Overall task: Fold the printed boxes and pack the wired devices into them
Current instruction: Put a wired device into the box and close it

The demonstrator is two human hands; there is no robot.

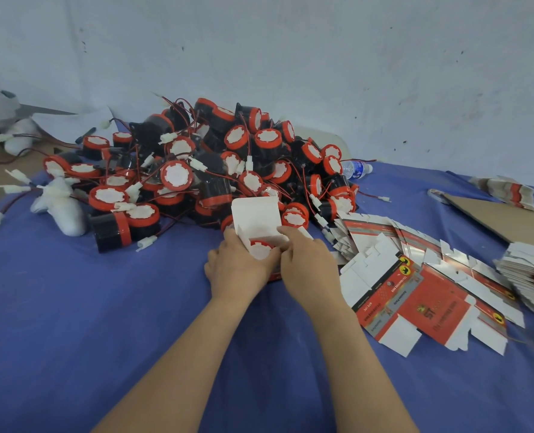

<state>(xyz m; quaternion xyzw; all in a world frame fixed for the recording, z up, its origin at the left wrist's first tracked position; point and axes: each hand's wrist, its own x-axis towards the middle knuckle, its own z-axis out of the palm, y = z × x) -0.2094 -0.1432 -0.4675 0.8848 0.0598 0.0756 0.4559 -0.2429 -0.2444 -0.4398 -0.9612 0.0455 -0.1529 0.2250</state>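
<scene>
A folded printed box (254, 218) stands on the blue cloth with its white lid flap raised. Inside its mouth sits a black and red wired device (261, 247), white face showing. My left hand (239, 265) grips the box from the left side. My right hand (307, 260) holds the right side, fingers pinching a small side flap at the opening. Behind the box lies a large pile of wired devices (197, 164). Flat printed boxes (415, 295) are fanned out to the right.
A blue cloth (103, 323) covers the table. A water bottle (357, 168) lies behind the pile. More stacks of flat boxes (531, 273) and a brown cardboard sheet (503, 217) sit at the right. White foam wraps (64, 207) lie at the left.
</scene>
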